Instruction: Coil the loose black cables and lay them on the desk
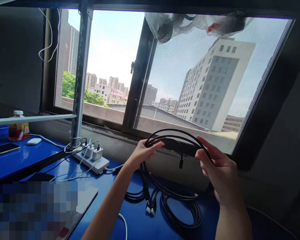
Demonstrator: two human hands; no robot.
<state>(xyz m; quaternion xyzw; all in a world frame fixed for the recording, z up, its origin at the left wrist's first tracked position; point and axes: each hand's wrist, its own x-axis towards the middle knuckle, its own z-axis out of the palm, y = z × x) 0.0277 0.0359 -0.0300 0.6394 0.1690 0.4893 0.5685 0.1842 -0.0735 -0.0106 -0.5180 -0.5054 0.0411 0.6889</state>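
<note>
Loops of a black cable arch between my two hands above the blue table. My left hand is closed round the gathered strands. At the other side, my right hand pinches the same cable between thumb and fingers. One end with a black connector dangles between the hands. Beneath, a coiled black cable lies on the table. Beside it are another bundle of black cable and white-tipped plugs.
A white power strip with several chargers stands left of my left arm. Further left are a bottle, a phone and a white earbud case. A metal shelf post rises before the window. Bags hang overhead.
</note>
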